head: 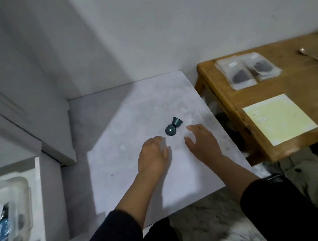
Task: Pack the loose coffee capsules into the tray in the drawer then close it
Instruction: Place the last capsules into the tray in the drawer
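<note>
White walls meet in a corner behind a pale marble-look tabletop (131,164), which fills the middle of the view. On it lie 2 dark teal coffee capsules, touching each other. The nearer capsule (170,130) shows its rounded end toward the camera; the farther capsule (177,121) lies tipped on its side, its long axis running up and to the right, wide rim toward the far right. Both sit well inside the table's edges, with bare surface on every side.

2 hands reach over the table from dark sleeves. The left hand (153,156) hovers palm down just left of and below the capsules, fingers curled loosely, gripping nothing. The right hand (202,142) is spread, thumb apart from the fingers, just right of the pair, also empty and not touching them.

At the lower left, 1 white drawer (39,196) stands pulled out, its front edge toward the person. Inside sits 1 clear plastic tray (24,190) holding several capsules with foil lids up; the exact count is cut off by the frame edge.

To the right, 1 wooden table (291,84) stands beside the marble top with a narrow gap between them. It carries 2 stacks of clear packets (247,71), 1 pale yellow sheet (279,118) and 1 spoon (314,56).
</note>
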Demonstrator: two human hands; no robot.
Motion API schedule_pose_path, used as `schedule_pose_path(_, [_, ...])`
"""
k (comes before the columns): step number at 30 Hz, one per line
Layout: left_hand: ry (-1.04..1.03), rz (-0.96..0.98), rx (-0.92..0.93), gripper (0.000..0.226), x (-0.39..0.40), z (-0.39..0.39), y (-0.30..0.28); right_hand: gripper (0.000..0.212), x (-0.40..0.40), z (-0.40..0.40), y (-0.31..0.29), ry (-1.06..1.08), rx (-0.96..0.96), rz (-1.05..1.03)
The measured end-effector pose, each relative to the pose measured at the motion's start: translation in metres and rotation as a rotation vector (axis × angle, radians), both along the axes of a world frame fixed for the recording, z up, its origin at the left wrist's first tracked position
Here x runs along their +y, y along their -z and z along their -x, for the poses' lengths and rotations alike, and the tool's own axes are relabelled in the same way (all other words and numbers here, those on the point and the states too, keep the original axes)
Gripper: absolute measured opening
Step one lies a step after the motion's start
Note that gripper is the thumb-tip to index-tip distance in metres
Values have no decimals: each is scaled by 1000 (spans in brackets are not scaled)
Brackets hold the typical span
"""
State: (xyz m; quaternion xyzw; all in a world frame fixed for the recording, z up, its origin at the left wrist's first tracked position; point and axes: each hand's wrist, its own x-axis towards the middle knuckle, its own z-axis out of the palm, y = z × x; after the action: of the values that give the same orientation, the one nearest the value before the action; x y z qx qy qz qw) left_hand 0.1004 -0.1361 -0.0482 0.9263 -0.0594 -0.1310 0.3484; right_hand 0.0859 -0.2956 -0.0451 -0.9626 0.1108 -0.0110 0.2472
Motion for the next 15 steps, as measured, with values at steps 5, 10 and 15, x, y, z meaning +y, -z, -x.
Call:
schedule_pose_path(5, [0,22,-27,34,-20,-33,9,33,-9,-36,15,2,10,-56])
schedule_pose_path(10, [4,62,7,30,-34,-58,26,28,-13,-60,24,11,-21,-106])
schedule_pose_path(15, [38,60,-1,23,-40,-71,36,23,-17,-79,30,-34,-73,-95])
